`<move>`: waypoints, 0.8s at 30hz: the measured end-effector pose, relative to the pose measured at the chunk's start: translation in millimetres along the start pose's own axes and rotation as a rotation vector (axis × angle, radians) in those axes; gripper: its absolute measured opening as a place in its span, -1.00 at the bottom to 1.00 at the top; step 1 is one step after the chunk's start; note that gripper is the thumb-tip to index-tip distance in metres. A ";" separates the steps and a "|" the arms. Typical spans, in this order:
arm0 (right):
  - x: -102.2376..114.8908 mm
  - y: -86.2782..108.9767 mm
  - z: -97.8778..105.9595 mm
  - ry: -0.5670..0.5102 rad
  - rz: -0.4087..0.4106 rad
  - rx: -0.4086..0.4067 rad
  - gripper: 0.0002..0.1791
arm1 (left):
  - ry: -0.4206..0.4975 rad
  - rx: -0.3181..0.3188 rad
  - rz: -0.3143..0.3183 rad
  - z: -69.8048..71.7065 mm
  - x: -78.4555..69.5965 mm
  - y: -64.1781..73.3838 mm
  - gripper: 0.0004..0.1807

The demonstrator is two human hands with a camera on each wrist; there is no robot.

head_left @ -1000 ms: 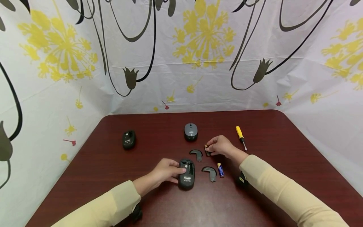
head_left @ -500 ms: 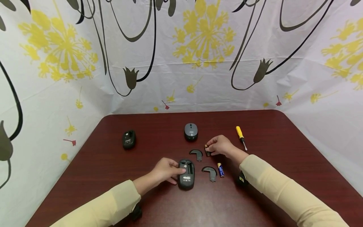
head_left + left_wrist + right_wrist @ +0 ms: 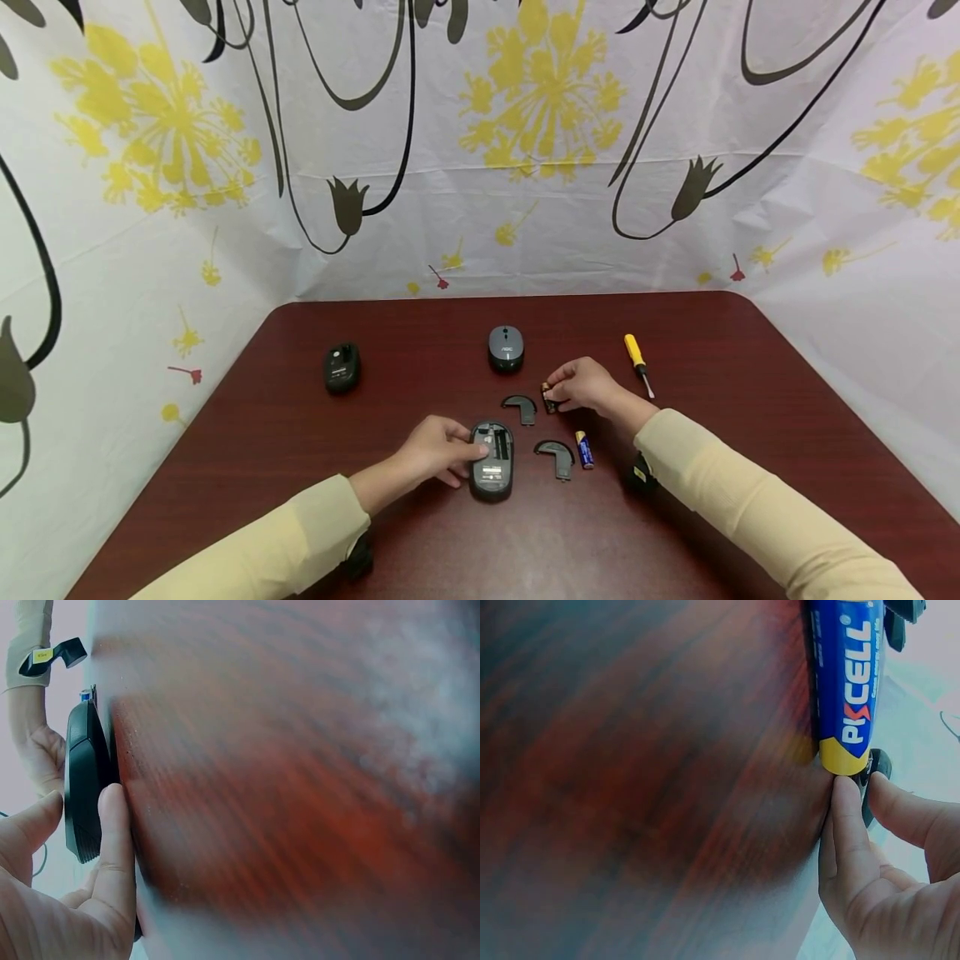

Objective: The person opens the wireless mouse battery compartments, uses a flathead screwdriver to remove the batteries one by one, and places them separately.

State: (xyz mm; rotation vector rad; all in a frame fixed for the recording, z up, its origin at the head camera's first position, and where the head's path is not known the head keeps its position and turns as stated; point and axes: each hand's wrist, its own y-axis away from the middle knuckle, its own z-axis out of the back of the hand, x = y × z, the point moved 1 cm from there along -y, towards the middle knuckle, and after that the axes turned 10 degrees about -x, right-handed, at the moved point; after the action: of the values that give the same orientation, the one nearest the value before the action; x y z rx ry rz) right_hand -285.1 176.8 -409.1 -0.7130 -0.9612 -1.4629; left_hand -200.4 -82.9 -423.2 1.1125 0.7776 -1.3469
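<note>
My left hand (image 3: 433, 452) grips an upturned dark computer mouse (image 3: 492, 483) at its left side, thumb over the underside. The battery bay of this mouse lies uncovered, facing up. In the left wrist view the mouse (image 3: 84, 787) appears edge-on between thumb and fingers, with a finger under its rim. Further back on the right, my right hand (image 3: 585, 385) pinches a black and gold battery (image 3: 551, 407) at the tabletop, its fingers partly covering it. A blue battery with a yellow end (image 3: 584, 451) lies nearer me, looming large in the right wrist view.
Two curved grey battery covers (image 3: 522, 408) lie between the hands. Behind them stands a grey mouse (image 3: 506, 348). Another black mouse (image 3: 342, 368) lies upturned at the left, and a yellow-handled screwdriver (image 3: 637, 363) at the right. Patterned fabric (image 3: 420, 275) hangs behind the table.
The held mouse and my left hand have shifted very slightly to the left, and the mouse's underside catches more light. My right hand stays at the black and gold battery.
</note>
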 end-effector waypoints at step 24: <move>1.3 0.8 6.6 0.004 0.014 0.016 -0.69 | -0.088 -0.009 -0.019 12.7 -5.4 0.5 -0.57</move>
State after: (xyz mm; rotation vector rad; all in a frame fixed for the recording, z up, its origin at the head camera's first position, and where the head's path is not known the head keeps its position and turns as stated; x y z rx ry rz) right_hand -285.1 182.0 -404.7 -0.7036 -0.9617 -1.4425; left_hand -202.6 -92.9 -414.0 1.0342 0.7312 -1.3971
